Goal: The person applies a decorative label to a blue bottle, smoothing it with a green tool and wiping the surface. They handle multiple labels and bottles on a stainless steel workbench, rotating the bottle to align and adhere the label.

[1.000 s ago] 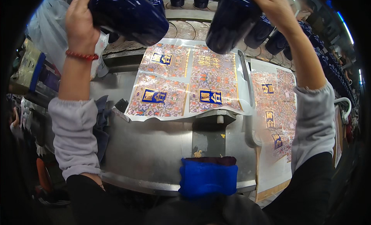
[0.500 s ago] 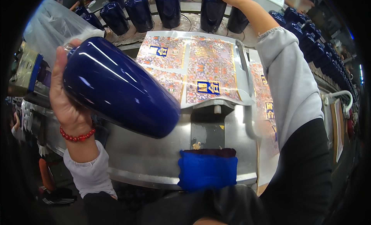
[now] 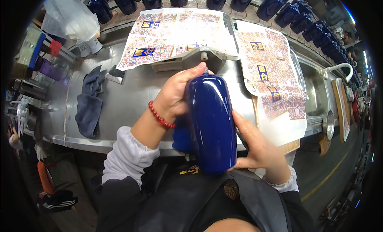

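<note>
A glossy dark blue bottle [image 3: 211,124] is held in front of my body, its narrow neck pointing away from me and its wide base toward me. My left hand [image 3: 177,90], with a red bead bracelet on the wrist, is closed around the neck and upper left side. Against the lower right side and base rests my right hand [image 3: 255,146], its fingers curved about the bottle. A bright blue pad [image 3: 182,137] shows partly behind the bottle. Beyond the neck lies a sheet of colourful patterned decals [image 3: 155,36] on a raised stand.
More decal sheets [image 3: 267,64] lie to the right, beside a metal sink [image 3: 313,86] with a white tap [image 3: 341,68]. A dark cloth [image 3: 89,106] lies on the steel table [image 3: 127,108] at left. Several blue bottles [image 3: 217,0] stand along the back and right.
The bottle has come from the left to in front of my body. My right hand has come back from the far row of bottles onto this one. The view has shifted.
</note>
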Demonstrator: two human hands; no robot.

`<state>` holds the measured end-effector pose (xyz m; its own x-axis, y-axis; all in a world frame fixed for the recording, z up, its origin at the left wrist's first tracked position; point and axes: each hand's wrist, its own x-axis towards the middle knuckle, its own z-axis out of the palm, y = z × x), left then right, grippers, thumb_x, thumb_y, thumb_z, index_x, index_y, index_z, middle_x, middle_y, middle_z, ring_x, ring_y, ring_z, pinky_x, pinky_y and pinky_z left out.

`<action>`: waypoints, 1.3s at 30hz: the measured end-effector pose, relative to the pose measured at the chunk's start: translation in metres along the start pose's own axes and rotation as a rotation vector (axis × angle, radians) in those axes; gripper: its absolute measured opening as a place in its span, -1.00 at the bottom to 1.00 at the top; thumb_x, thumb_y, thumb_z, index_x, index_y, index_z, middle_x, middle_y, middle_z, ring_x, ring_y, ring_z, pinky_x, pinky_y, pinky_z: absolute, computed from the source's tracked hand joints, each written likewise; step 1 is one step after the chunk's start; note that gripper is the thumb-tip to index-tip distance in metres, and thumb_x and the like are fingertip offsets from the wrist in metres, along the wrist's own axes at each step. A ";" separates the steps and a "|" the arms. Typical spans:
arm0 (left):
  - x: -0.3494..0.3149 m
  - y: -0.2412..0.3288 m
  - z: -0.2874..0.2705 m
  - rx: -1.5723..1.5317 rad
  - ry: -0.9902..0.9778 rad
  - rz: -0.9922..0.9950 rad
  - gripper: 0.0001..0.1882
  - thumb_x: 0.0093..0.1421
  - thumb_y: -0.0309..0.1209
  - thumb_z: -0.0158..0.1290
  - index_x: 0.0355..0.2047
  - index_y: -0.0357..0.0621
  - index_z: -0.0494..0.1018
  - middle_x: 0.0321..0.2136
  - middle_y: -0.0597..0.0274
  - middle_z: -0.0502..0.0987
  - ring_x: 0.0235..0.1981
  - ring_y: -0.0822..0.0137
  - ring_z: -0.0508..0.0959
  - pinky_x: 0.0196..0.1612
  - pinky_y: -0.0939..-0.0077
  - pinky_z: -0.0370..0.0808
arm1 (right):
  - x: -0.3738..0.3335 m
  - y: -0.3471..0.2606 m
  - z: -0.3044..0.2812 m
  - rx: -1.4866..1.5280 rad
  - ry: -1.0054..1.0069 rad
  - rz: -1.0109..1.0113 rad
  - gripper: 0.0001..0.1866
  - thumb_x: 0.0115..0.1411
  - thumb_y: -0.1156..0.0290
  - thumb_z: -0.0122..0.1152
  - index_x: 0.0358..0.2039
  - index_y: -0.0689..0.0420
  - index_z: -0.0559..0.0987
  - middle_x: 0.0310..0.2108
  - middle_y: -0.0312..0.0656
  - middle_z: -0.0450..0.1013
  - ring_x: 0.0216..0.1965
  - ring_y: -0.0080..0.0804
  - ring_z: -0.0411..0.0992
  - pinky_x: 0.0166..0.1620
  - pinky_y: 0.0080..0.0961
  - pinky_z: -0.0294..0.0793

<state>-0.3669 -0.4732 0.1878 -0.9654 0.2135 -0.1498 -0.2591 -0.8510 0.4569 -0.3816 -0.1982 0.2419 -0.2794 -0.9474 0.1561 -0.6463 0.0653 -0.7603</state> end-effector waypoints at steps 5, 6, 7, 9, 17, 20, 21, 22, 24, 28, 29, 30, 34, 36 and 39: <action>0.018 0.003 0.000 0.006 0.012 0.025 -0.63 0.50 -0.21 -0.11 -0.24 -0.25 0.54 -0.39 0.14 0.66 -0.43 0.36 0.68 -0.33 0.48 0.68 | -0.004 0.015 0.025 -0.123 0.217 0.041 0.08 -0.07 0.47 0.50 0.40 0.43 0.08 0.27 0.40 0.22 0.31 0.31 0.24 0.34 -0.12 0.26; 0.019 0.003 0.000 0.015 0.076 0.047 -0.62 0.50 -0.21 -0.12 -0.24 -0.25 0.54 -0.39 0.14 0.66 -0.43 0.35 0.68 -0.33 0.47 0.68 | -0.003 0.019 0.028 -0.130 0.241 0.064 0.05 -0.09 0.54 0.44 0.39 0.43 0.09 0.26 0.41 0.23 0.29 0.31 0.26 0.33 -0.12 0.27; 0.019 0.003 0.000 0.031 0.147 0.075 -0.62 0.50 -0.21 -0.13 -0.24 -0.25 0.54 -0.39 0.13 0.66 -0.44 0.35 0.68 -0.33 0.46 0.68 | -0.003 0.022 0.031 -0.160 0.263 0.019 0.05 -0.09 0.54 0.44 0.39 0.43 0.10 0.26 0.41 0.23 0.29 0.30 0.26 0.32 -0.12 0.28; 0.018 0.003 0.001 0.013 0.171 0.184 -0.57 0.51 -0.18 -0.15 -0.24 -0.29 0.54 -0.36 0.08 0.66 -0.40 0.29 0.68 -0.29 0.43 0.68 | 0.000 0.026 0.036 -0.231 0.305 -0.032 0.04 -0.09 0.52 0.45 0.39 0.44 0.10 0.26 0.41 0.24 0.28 0.29 0.28 0.31 -0.11 0.30; 0.002 0.003 0.014 0.333 0.247 0.373 -0.47 0.49 -0.06 -0.13 0.12 -0.36 0.34 -0.21 0.07 0.62 -0.24 0.35 0.65 -0.14 0.50 0.62 | 0.014 0.028 0.047 -0.194 0.427 0.007 0.06 -0.10 0.45 0.52 0.36 0.47 0.13 0.00 0.24 0.43 -0.02 0.13 0.44 0.06 -0.16 0.45; -0.047 -0.027 0.020 0.601 0.075 0.514 -0.13 0.41 -0.04 0.05 0.44 -0.22 -0.17 -0.03 0.10 0.52 -0.07 0.45 0.56 -0.01 0.53 0.51 | 0.010 0.027 0.048 -0.176 0.447 0.023 0.09 -0.05 0.29 0.56 0.36 0.48 0.12 -0.08 0.19 0.47 -0.07 0.08 0.46 0.03 -0.18 0.46; -0.060 -0.033 0.021 0.780 0.020 0.536 0.05 0.33 0.01 0.14 0.47 -0.24 -0.28 0.11 -0.01 0.44 0.11 0.33 0.49 0.15 0.39 0.44 | 0.010 0.027 0.048 -0.148 0.465 0.024 0.10 -0.03 0.24 0.56 0.36 0.48 0.12 -0.08 0.19 0.47 -0.07 0.08 0.47 0.03 -0.19 0.46; -0.073 -0.046 0.025 0.841 0.039 0.563 0.21 0.21 0.04 0.27 0.48 -0.26 -0.33 0.25 -0.14 0.32 0.25 0.15 0.39 0.28 0.26 0.32 | 0.010 0.025 0.047 -0.146 0.475 0.038 0.08 0.01 0.19 0.54 0.36 0.48 0.13 -0.05 0.22 0.47 -0.05 0.10 0.49 0.06 -0.20 0.46; -0.095 -0.055 0.029 1.390 0.041 0.605 0.26 0.14 0.00 0.34 0.48 -0.31 -0.30 0.28 -0.31 0.28 0.31 0.01 0.34 0.33 0.22 0.25 | 0.011 0.023 0.045 -0.094 0.469 0.048 0.07 0.02 0.19 0.54 0.36 0.48 0.14 -0.02 0.25 0.46 -0.01 0.12 0.49 0.08 -0.20 0.46; -0.101 -0.067 0.040 1.430 0.133 0.652 0.12 0.23 -0.08 0.28 0.47 -0.36 -0.21 0.17 -0.34 0.41 0.21 0.02 0.47 0.24 0.29 0.36 | 0.014 0.017 0.033 -0.011 0.442 0.014 0.02 0.09 0.18 0.51 0.36 0.48 0.14 0.09 0.31 0.42 0.12 0.12 0.47 0.17 -0.25 0.43; -0.101 -0.067 0.043 1.382 0.142 0.664 0.08 0.25 -0.09 0.26 0.47 -0.36 -0.19 0.16 -0.32 0.42 0.18 0.04 0.49 0.21 0.31 0.39 | 0.015 0.017 0.029 -0.010 0.422 -0.016 0.01 0.12 0.19 0.49 0.37 0.46 0.13 0.12 0.31 0.41 0.15 0.09 0.46 0.19 -0.26 0.42; -0.101 -0.067 0.045 1.341 0.149 0.683 0.05 0.26 -0.10 0.24 0.47 -0.37 -0.16 0.15 -0.31 0.44 0.15 0.05 0.52 0.18 0.33 0.42 | 0.014 0.015 0.026 0.025 0.401 -0.020 0.00 0.13 0.19 0.48 0.38 0.45 0.12 0.13 0.31 0.40 0.16 0.07 0.45 0.20 -0.27 0.41; -0.103 -0.065 0.051 1.323 0.199 0.703 -0.02 0.30 -0.09 0.20 0.46 -0.37 -0.10 0.15 -0.27 0.45 0.09 0.14 0.56 0.12 0.39 0.46 | 0.013 0.013 0.019 0.056 0.347 -0.028 -0.03 0.18 0.20 0.42 0.41 0.41 0.09 0.17 0.29 0.40 0.19 -0.01 0.44 0.21 -0.28 0.40; -0.104 -0.065 0.052 1.294 0.207 0.711 -0.03 0.32 -0.08 0.17 0.46 -0.38 -0.10 0.16 -0.22 0.46 0.07 0.20 0.56 0.11 0.42 0.47 | 0.013 0.013 0.018 -0.003 0.362 -0.064 -0.04 0.20 0.19 0.40 0.41 0.40 0.09 0.16 0.29 0.40 0.19 -0.03 0.44 0.21 -0.29 0.40; -0.106 -0.066 0.053 1.211 0.218 0.713 -0.06 0.36 -0.07 0.13 0.45 -0.42 -0.10 0.15 -0.16 0.47 0.05 0.30 0.55 0.07 0.47 0.48 | 0.014 0.014 0.016 0.030 0.333 -0.043 -0.03 0.21 0.15 0.39 0.41 0.40 0.09 0.19 0.29 0.35 0.20 -0.04 0.41 0.23 -0.29 0.36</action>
<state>-0.2491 -0.4137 0.2200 -0.9031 -0.2512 0.3482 0.3002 0.2105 0.9304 -0.3827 -0.2159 0.2235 -0.4724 -0.7944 0.3818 -0.6428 0.0141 -0.7659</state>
